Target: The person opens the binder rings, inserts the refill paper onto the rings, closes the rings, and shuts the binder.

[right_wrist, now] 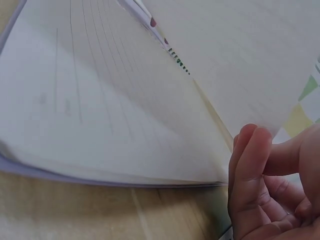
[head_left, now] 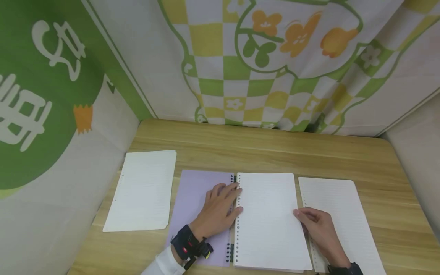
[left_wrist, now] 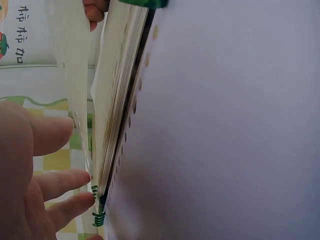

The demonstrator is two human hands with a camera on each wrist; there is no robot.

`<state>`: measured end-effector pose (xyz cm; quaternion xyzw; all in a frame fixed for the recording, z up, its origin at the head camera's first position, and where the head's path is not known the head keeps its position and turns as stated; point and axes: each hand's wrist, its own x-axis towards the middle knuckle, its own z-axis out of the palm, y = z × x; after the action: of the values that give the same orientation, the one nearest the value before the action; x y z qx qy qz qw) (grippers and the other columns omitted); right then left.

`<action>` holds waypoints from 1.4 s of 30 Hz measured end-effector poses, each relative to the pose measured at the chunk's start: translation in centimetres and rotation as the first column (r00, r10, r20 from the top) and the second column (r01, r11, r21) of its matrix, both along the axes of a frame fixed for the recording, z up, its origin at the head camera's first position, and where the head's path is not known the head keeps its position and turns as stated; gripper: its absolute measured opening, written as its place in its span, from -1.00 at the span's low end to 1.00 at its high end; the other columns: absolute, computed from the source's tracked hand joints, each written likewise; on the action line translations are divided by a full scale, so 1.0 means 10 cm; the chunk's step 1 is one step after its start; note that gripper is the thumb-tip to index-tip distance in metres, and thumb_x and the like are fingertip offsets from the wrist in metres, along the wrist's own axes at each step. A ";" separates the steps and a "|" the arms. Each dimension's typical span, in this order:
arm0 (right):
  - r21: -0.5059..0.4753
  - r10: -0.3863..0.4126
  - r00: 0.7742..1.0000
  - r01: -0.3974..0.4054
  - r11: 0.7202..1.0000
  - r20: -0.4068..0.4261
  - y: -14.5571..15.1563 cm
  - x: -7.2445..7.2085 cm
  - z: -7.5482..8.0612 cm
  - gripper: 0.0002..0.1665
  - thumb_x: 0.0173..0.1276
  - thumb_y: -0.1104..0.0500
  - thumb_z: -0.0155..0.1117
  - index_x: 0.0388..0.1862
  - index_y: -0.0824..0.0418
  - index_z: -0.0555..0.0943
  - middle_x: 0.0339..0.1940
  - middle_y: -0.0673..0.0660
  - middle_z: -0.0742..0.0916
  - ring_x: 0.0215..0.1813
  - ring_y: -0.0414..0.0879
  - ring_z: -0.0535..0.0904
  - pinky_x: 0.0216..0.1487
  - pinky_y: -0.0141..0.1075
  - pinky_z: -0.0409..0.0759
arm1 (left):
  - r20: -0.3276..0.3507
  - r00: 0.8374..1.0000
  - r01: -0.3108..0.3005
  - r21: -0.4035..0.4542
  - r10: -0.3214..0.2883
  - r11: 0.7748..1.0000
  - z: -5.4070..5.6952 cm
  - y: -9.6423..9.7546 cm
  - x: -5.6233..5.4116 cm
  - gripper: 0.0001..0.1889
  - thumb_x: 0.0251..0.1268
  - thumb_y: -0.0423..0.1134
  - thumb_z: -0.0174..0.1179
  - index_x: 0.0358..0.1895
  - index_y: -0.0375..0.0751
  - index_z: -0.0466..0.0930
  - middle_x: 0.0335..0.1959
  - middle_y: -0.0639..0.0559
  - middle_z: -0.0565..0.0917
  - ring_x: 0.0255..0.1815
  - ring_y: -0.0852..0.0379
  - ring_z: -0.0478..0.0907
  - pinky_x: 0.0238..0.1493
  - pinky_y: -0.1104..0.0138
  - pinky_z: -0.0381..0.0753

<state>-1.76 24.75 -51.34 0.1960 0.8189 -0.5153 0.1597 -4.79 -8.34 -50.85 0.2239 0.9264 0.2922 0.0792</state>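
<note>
An open ring-bound notebook lies on the table, its purple cover (head_left: 203, 191) folded out to the left and its lined pages (right_wrist: 100, 100) on the right. Over those pages is a white punched sheet (head_left: 268, 217), raised off them in both wrist views. My right hand (head_left: 319, 231) pinches the sheet's right edge between thumb and fingers. Spread across the cover and binding, my left hand (head_left: 218, 212) touches the sheet's holed left edge with its fingertips. Green binder rings (left_wrist: 98, 218) show at the spine in the left wrist view.
Left of the notebook lies a white lined sheet stack (head_left: 142, 191). Another lined stack (head_left: 338, 217) lies to the right, partly under my right hand. The wooden table (head_left: 261, 149) meets a patterned curtain (head_left: 240, 88) at the back.
</note>
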 end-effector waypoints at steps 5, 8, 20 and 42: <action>-0.021 -0.008 1.000 0.009 1.000 0.004 -0.02 -0.01 0.01 -0.46 0.54 -0.03 0.41 0.20 0.40 0.70 -0.18 0.15 0.88 -0.23 -0.12 0.78 -0.19 -0.36 0.68 | 0.007 1.000 -0.007 -0.009 0.007 1.000 -0.01 0.00 0.00 -0.38 0.66 0.07 0.08 0.63 -0.10 0.36 0.70 -0.08 0.27 0.64 -0.30 0.13 0.49 -0.25 0.19; -0.032 -0.014 1.000 0.014 0.999 0.004 -0.03 -0.01 0.02 -0.48 0.54 -0.01 0.41 0.20 0.41 0.70 -0.21 0.15 0.88 -0.25 -0.11 0.77 -0.22 -0.35 0.68 | 0.004 1.000 -0.006 -0.024 0.006 1.000 -0.01 0.00 0.00 -0.39 0.65 0.07 0.09 0.61 -0.09 0.39 0.70 -0.08 0.28 0.64 -0.31 0.14 0.49 -0.25 0.20; -0.019 0.004 1.000 -0.004 1.000 -0.013 -0.03 -0.01 -0.01 -0.48 0.50 -0.01 0.46 0.17 0.40 0.72 -0.27 0.11 0.88 -0.29 -0.16 0.71 -0.26 -0.37 0.63 | 0.129 0.986 0.113 -0.064 -0.104 0.992 0.06 -0.13 0.20 -0.31 0.52 0.05 0.29 0.63 0.02 0.37 0.77 0.04 0.13 0.73 -0.37 -0.04 0.59 -0.32 0.07; 0.013 0.095 0.994 -0.094 0.995 -0.061 0.02 0.00 0.01 -0.56 0.54 0.01 0.41 0.13 0.35 0.73 -0.44 0.09 0.80 -0.54 -0.09 0.60 -0.46 -0.33 0.57 | 0.197 0.947 0.268 -0.038 -0.255 0.963 0.07 -0.20 0.38 -0.02 0.22 0.23 0.46 0.69 0.11 0.26 0.82 0.00 -0.08 0.77 -0.43 -0.27 0.60 -0.42 -0.10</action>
<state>-1.77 24.92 -51.29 0.1421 0.8343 -0.5087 0.1576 -0.97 -10.38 -50.15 0.3130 0.8856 0.2691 0.2128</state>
